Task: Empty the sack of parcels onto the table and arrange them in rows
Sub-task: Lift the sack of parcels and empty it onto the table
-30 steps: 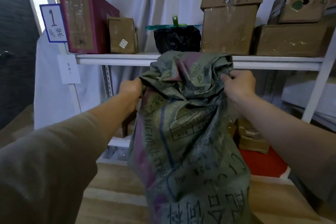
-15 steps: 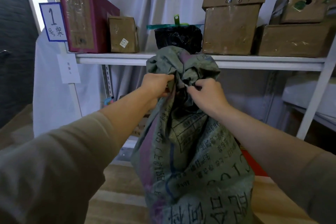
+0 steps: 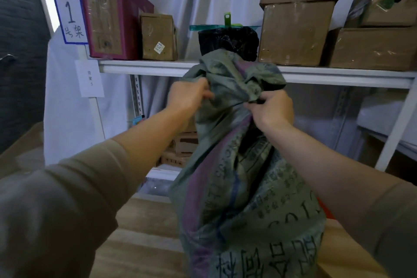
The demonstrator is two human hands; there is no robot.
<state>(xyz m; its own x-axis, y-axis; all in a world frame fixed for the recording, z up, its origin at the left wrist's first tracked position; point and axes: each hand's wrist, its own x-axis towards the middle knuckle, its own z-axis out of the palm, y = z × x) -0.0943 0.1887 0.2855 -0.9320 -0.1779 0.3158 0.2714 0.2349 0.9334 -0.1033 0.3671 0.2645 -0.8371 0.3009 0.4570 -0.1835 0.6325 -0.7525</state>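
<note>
While the sack [image 3: 237, 176] stands upright in the middle of the head view, both hands grip its bunched neck. The left hand [image 3: 188, 99] has its fingers curled into the cloth on the sack's left side, and the right hand [image 3: 272, 110] pinches a twisted fold on the sack's right side, thumb and fingers closed on the fabric. The sack is grey-green woven cloth with a purple stripe and dark printed characters, and its top is crumpled and gathered above the hands. Its lower part reaches down past the bottom edge of the view, so its base is hidden; the wooden counter [image 3: 343, 253] shows just right of the sack's lower part. Behind the sack's top runs a white shelf [image 3: 144, 67]. On the shelf, left of the sack, stand a red box [image 3: 112, 16] and a small brown box [image 3: 158, 37]; directly behind the sack's top sits a black bag [image 3: 228, 39]; right of it stands a lidded carton [image 3: 295, 22]. A sign [image 3: 71, 19] marked "1" hangs far left of the sack.
</note>
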